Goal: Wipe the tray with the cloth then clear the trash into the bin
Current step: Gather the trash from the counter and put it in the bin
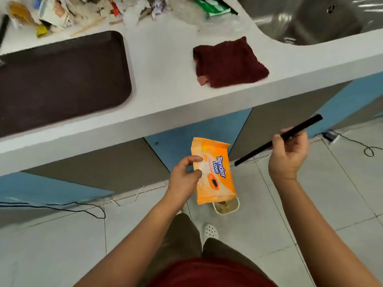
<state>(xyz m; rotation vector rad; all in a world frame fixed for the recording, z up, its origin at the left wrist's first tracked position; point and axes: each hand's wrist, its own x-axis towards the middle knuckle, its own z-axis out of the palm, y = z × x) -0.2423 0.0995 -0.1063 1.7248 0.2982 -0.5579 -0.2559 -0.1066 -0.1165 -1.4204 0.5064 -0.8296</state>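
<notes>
Head view looks down past a white worktop (170,94) to a tiled floor (331,193). Below the worktop's near edge, the left hand (183,179) pinches an orange packet (215,172) by its left side, thumb on the front, fingers behind. The right hand (288,154) is curled around a black stick (278,139) that slants from lower left to upper right; whether it is one stick or a pair is hard to tell.

Under the packet's lower end stands a small pale tub (227,207) on the floor, half covered by the packet, so its contents cannot be read. Whether this is the bin is unclear.

On the worktop, the dark brown tray (62,79) lies at the left, cut off by the picture's left edge. The maroon cloth (230,63) lies folded near the worktop's near edge, well apart from the tray and just in front of the steel sink (306,23) at the far right corner. The trash (83,11), made up of wrappers, paper scraps, wooden sticks and a green packet, is heaped along the far edge behind the tray, blurred and cropped at the top.

Blue and grey cabinet fronts (186,137) run beneath the worktop. Black cables (62,208) trail along the floor at left and right. A white shoe (210,232) shows between the forearms.
</notes>
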